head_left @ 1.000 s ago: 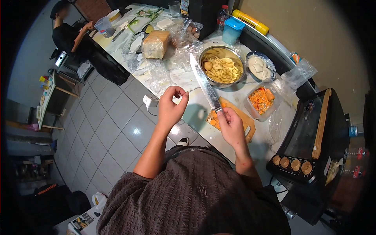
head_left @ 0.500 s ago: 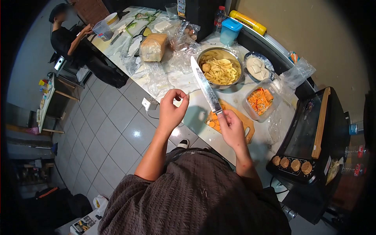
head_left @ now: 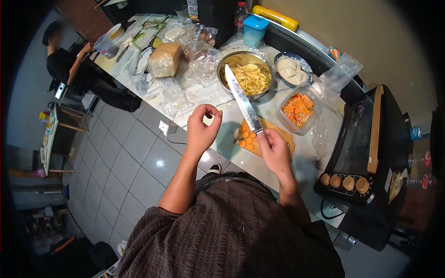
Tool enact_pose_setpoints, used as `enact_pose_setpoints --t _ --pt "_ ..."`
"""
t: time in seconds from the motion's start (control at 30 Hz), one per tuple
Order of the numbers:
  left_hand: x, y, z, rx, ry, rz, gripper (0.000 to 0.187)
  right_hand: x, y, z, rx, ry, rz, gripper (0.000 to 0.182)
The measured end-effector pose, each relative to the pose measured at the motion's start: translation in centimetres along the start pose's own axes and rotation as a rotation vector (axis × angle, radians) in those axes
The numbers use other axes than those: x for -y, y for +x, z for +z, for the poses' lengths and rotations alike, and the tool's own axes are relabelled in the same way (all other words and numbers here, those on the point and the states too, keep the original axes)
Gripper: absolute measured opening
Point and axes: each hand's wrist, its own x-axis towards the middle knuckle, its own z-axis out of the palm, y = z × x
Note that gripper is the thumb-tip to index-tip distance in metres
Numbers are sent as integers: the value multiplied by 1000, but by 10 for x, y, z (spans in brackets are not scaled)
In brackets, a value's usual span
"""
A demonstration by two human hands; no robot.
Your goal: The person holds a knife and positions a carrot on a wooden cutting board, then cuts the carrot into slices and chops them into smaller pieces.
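Note:
My right hand [head_left: 274, 149] grips the handle of a large knife [head_left: 243, 102], its blade pointing up and away over the counter. To its left my left hand [head_left: 203, 127] is raised, fingers curled with thumb and fingertip close together; whether anything is between them is too small to make out. Below the knife lies an orange cutting board [head_left: 282, 139] with several carrot slices [head_left: 249, 143]. Beyond the blade is a metal bowl [head_left: 222, 76] of cut potatoes [head_left: 250, 78]. A clear container [head_left: 316, 118] of shredded carrot stands right of the board.
A black oven [head_left: 357, 143] stands at the right. Farther back are a plate of white food [head_left: 292, 72], a blue-lidded container [head_left: 256, 30], wrapped bread [head_left: 164, 60] and plastic bags. A person [head_left: 69, 65] stands at the far left end of the counter [head_left: 185, 107].
The view has shifted, so the counter items appear farther left and slightly higher. More carrot slices show on the board. Both hands keep nearly the same pose, the knife still in my right hand.

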Motion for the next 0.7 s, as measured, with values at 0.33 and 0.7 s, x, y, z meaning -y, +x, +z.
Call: enact_pose_setpoints --t 0.33,0.7 --pt "-6 2 18 71 -26 -17 14 -11 -13 -17 -102 26 18 21" --pt "-21 -3 29 106 -56 -19 14 -20 -29 -27 -144 91 30 19"
